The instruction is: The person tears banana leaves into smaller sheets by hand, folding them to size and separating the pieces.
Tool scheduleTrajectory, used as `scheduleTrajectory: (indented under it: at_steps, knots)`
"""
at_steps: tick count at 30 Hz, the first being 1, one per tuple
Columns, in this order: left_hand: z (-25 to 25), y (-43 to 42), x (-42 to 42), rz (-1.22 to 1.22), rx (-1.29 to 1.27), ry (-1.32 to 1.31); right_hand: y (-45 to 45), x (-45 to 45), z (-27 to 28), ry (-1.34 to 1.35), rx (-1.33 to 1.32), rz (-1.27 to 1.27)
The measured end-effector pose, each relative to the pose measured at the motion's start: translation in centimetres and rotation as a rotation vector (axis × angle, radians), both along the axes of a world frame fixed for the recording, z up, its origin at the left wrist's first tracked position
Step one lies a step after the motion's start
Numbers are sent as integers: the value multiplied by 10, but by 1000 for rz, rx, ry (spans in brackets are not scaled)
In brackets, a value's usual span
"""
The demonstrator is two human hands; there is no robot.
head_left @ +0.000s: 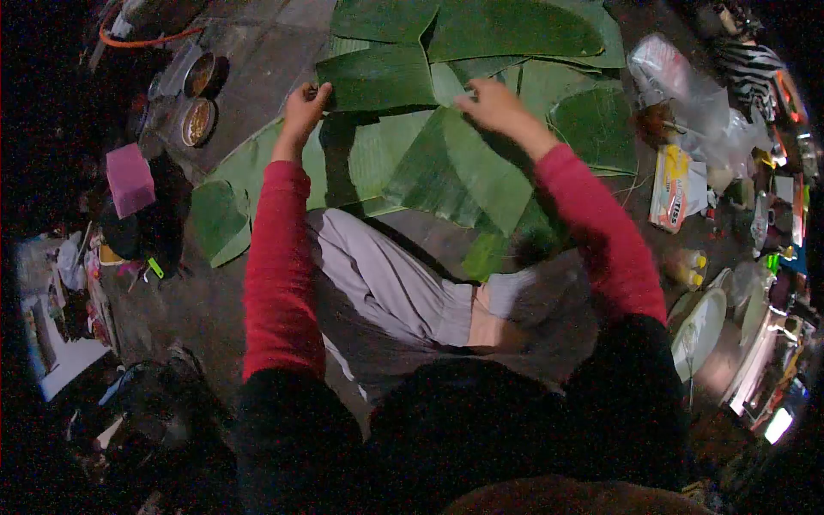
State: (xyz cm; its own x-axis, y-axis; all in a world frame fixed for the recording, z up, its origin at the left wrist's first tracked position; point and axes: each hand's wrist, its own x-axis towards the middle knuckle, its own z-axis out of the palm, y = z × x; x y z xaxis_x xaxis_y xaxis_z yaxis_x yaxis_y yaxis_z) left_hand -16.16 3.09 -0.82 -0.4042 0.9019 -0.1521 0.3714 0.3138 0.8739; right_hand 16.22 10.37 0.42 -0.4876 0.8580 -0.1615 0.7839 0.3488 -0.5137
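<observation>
A dark green cut piece of banana leaf (378, 79) is raised over other leaf pieces, its lower edge casting a shadow. My left hand (306, 110) pinches its left edge between thumb and fingers. On the other side my right hand (496, 105) has its fingertips closed at a paler leaf strip (446, 83) by the piece's right end; the exact grip is partly hidden. Below lies a paler leaf piece (481, 167) with a pointed lower end. Larger leaf sheets (515, 30) overlap at the far side, and a small cut piece (219, 219) rests at the left.
Two round bowls (198, 122) with food stand at the far left, near a pink box-shaped item (130, 180). To the right are clear plastic bags (704, 103), a yellow and white packet (671, 189), small bottles (689, 264) and a pale basin (699, 333). My folded legs (386, 275) border the leaves.
</observation>
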Motion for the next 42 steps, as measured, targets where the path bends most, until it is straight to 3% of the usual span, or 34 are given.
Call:
scheduleTrajectory:
  at_steps: [2,8,16,23,26,28,29,31,33,35,37,42]
  knots:
    - [-6,5,-5,24,14,-41,-11,-27,-14,-100,-32,27]
    - [-17,-5,-18,167,111,-257,-44,-39,-36,28,-16,-96]
    - [-38,-3,-27,4,-69,-30,-42,-1,-24,298,-165,172]
    - [-41,-13,-21,-75,-80,-26,-45,4,-45,242,-157,185]
    - [-44,-13,-25,-89,-195,23,-48,2,-45,175,-175,220]
    - [-37,-10,-16,-89,-273,262,-52,5,-44,147,-106,187]
    - [-32,-6,-9,-91,-272,261,-54,5,-43,146,-105,185]
    - [-20,2,7,7,305,1216,-59,0,-39,9,-66,139]
    - [27,16,63,-217,198,970,-64,-8,-36,-15,-45,94]
    - [9,21,106,-561,441,977,-70,-14,-35,-43,-21,48]
    - [-47,21,130,-614,379,1068,-72,-18,-36,-45,58,37]
    - [-72,9,146,-504,280,958,-78,-20,-58,-28,148,48]
